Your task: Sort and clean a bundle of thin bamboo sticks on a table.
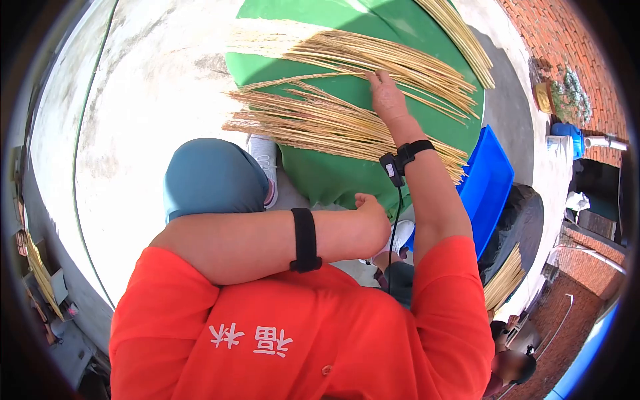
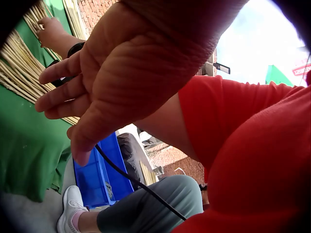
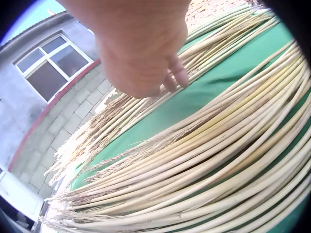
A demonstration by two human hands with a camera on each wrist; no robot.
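My right hand is at the near edge of a bundle of dry, straw-coloured stalks, its fingertips on a few stalks that slant away from the rest. In the right wrist view, the fingers bend down over that edge. A second bundle of stalks lies closer to my body, under my right forearm. My left hand hangs in front of my body with fingers spread, palm showing and nothing in it. Both bundles rest on a green cloth, their feathery ends toward the left.
A third bundle of stalks lies along the cloth's far right side. Right of the cloth stands a blue plastic bin, beside a black covered object. More stalks and another person are at lower right. A black cable hangs from my right wrist.
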